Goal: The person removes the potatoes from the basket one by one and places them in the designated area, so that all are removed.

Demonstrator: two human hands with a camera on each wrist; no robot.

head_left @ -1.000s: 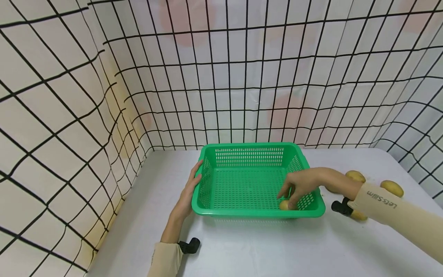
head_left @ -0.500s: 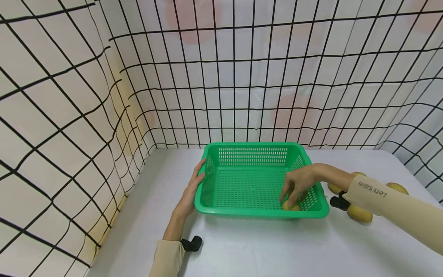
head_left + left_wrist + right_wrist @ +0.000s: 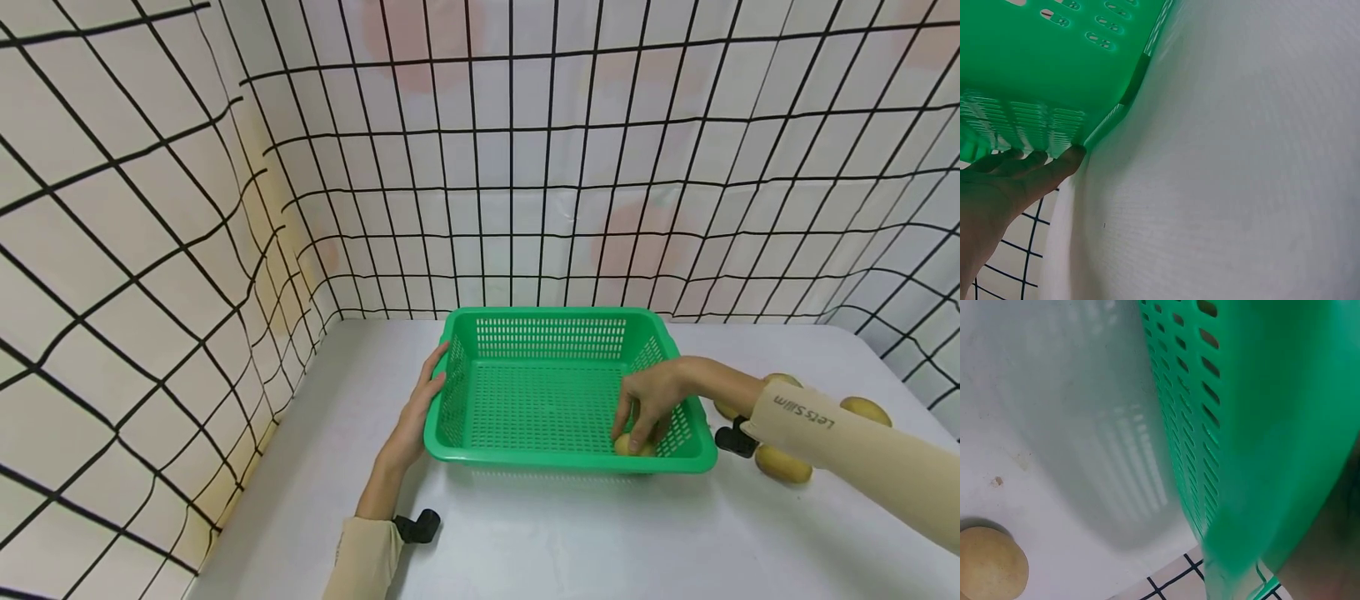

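Note:
A green plastic basket [image 3: 540,462] with slotted walls stands on the white table. My left hand [image 3: 408,421] rests against its left side from outside, and in the left wrist view the fingers [image 3: 1054,172] lie fairly straight along the slotted wall. My right hand [image 3: 648,400] reaches over the right rim into the front right corner. There its thumb and fingers pinch a potato [image 3: 624,446] low in the basket, partly covered by the hand. In the right wrist view the basket wall [image 3: 1260,425] hides most of that hand and the potato it holds.
Several potatoes lie on the table right of the basket, one potato [image 3: 783,464] just below the right sleeve and another potato [image 3: 866,410] beyond it. The sleeve partly covers others. Black grid netting [image 3: 532,183] closes off the back and both sides.
The head view has shifted slightly, so the basket sits a little further right. The right forearm has moved off the front potato on the table, while its hand keeps to the potato inside.

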